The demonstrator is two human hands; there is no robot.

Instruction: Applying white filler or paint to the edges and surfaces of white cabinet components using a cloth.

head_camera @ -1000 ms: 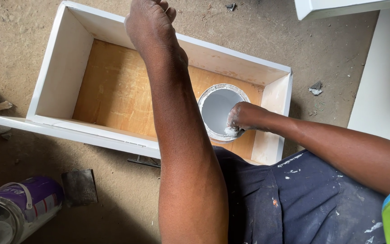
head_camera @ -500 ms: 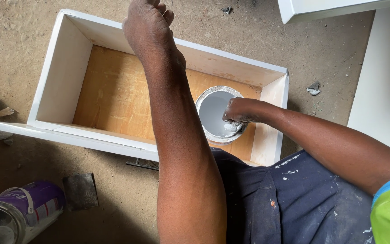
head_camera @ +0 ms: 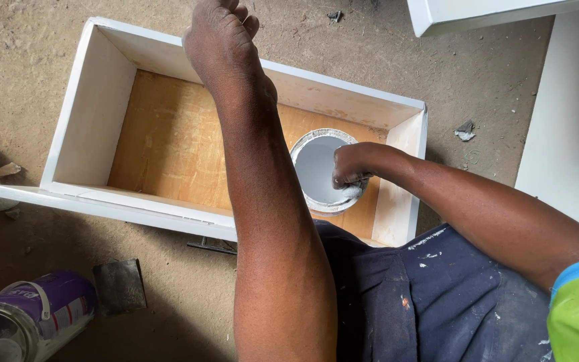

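White paint fills the tin [head_camera: 316,175] inside the drawer box [head_camera: 95,114]; my right hand [head_camera: 351,167], fingers curled together, dips into it.

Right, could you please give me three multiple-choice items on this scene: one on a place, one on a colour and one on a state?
1. Where does the round paint can stand?
A. On the dirt floor
B. Inside the white box, at its right end
C. On a white board

2. What colour is the box's inner bottom?
A. Wood brown
B. Blue
C. Black

3. How is the right hand?
A. Flat on the floor
B. Resting on a knee
C. Curled, dipped into the can

Answers: B, the paint can sits within the walls of the white box; A, the inner bottom is unpainted wood; C, the right hand is clenched inside the can's rim.
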